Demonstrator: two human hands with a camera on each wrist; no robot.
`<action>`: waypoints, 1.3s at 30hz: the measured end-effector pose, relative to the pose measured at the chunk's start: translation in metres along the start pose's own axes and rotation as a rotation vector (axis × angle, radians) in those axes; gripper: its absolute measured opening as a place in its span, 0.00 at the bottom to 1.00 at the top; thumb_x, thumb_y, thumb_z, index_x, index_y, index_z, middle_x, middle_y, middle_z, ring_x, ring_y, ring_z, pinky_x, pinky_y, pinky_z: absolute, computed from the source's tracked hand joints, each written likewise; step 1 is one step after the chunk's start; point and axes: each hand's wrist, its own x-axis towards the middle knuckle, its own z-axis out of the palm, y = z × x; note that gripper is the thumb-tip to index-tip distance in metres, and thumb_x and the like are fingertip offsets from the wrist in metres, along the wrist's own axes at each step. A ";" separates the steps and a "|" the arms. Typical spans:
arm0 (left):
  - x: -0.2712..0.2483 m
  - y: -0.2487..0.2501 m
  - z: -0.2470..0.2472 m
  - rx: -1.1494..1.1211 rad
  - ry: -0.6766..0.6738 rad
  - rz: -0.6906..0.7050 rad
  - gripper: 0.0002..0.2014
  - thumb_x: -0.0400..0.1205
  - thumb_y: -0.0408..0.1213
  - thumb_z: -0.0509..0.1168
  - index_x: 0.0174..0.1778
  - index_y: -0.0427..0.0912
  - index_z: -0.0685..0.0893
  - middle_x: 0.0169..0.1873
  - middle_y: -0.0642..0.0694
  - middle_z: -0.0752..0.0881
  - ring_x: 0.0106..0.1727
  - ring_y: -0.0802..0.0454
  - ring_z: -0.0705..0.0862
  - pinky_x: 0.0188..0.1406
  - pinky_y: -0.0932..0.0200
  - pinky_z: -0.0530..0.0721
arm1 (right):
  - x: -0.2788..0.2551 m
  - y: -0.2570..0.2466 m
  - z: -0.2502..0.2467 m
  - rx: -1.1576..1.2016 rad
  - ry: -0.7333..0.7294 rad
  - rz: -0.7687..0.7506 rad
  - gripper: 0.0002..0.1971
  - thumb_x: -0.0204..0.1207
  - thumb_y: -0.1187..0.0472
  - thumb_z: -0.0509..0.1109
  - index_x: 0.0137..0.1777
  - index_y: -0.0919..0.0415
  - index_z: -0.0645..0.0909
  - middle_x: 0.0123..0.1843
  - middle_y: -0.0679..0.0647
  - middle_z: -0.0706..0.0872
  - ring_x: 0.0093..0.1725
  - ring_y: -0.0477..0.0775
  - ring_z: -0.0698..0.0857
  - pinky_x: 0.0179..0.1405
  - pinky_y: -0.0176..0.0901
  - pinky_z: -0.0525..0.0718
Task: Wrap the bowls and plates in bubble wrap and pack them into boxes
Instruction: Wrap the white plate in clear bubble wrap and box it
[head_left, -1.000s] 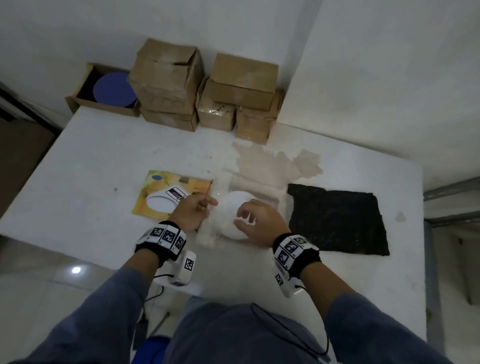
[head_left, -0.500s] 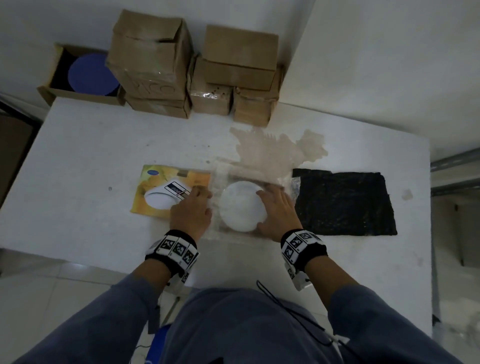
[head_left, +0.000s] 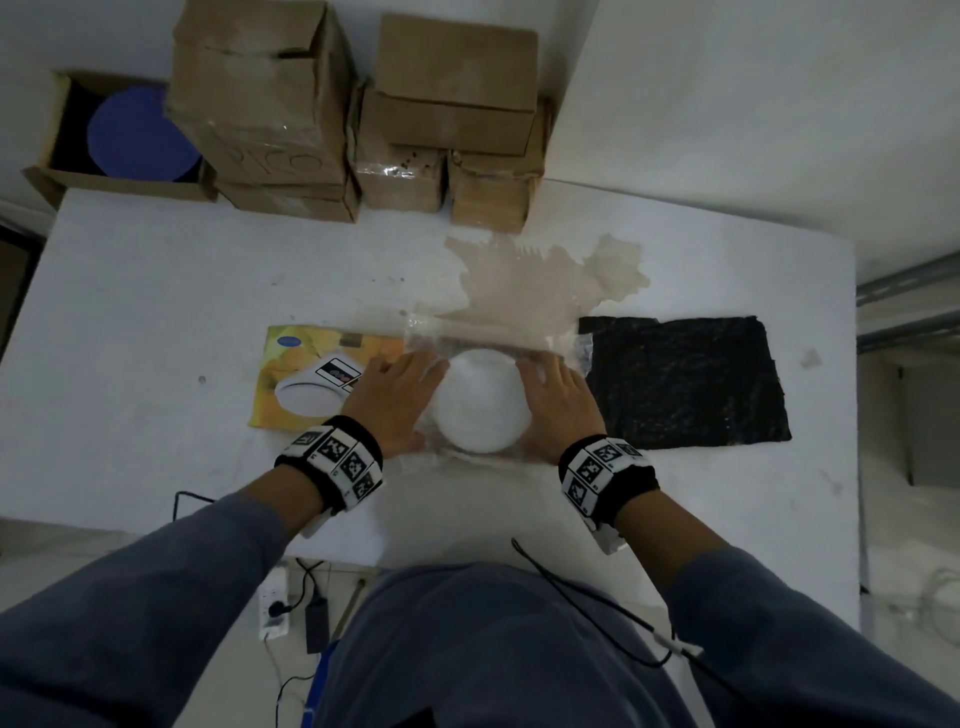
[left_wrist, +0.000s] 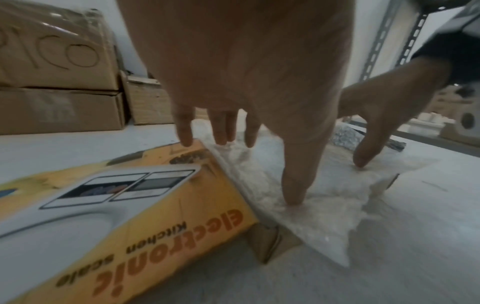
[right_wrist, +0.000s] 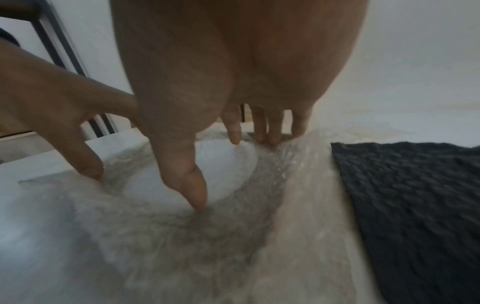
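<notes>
A white round dish (head_left: 480, 402) (right_wrist: 207, 170) lies under a sheet of clear bubble wrap (head_left: 498, 338) (left_wrist: 324, 205) (right_wrist: 182, 236) in the middle of the white table (head_left: 156, 312). My left hand (head_left: 397, 397) (left_wrist: 246, 131) presses the wrap flat on the dish's left side with straight fingers. Pressing it down on the right side, equally flat, is my right hand (head_left: 553, 402) (right_wrist: 233, 144). Both thumbs point at the near rim. An open cardboard box (head_left: 67, 150) at the far left corner holds a blue plate (head_left: 137, 137).
A yellow kitchen-scale box (head_left: 311, 379) (left_wrist: 130, 216) lies just left of my left hand. A black bubble-wrap sheet (head_left: 680, 384) (right_wrist: 415, 205) lies to the right. Stacked closed cardboard boxes (head_left: 363, 114) line the table's far edge. A crumpled clear sheet (head_left: 545, 275) lies beyond the dish.
The hands went from folding the wrap over the dish to lying flat on either side of it; the wrap is now smoothed down over the dish.
</notes>
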 end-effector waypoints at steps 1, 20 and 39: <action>0.002 0.001 0.000 0.029 0.004 -0.001 0.53 0.67 0.63 0.73 0.83 0.43 0.57 0.78 0.43 0.64 0.75 0.43 0.70 0.65 0.44 0.72 | 0.000 0.000 0.001 -0.035 -0.001 0.011 0.51 0.57 0.42 0.83 0.77 0.63 0.66 0.71 0.64 0.72 0.69 0.67 0.75 0.71 0.60 0.75; 0.016 -0.005 0.009 -0.117 0.070 0.058 0.59 0.57 0.66 0.72 0.82 0.38 0.62 0.72 0.39 0.73 0.71 0.37 0.73 0.75 0.31 0.61 | 0.011 -0.004 0.004 -0.184 -0.130 0.041 0.46 0.59 0.56 0.82 0.77 0.68 0.67 0.66 0.64 0.79 0.67 0.66 0.79 0.72 0.58 0.75; 0.023 0.006 0.021 -0.274 0.069 0.087 0.56 0.61 0.64 0.75 0.81 0.43 0.60 0.77 0.35 0.66 0.76 0.35 0.69 0.71 0.38 0.75 | 0.015 -0.002 0.014 0.119 -0.101 0.005 0.67 0.52 0.35 0.83 0.84 0.65 0.51 0.73 0.68 0.67 0.73 0.71 0.69 0.73 0.62 0.74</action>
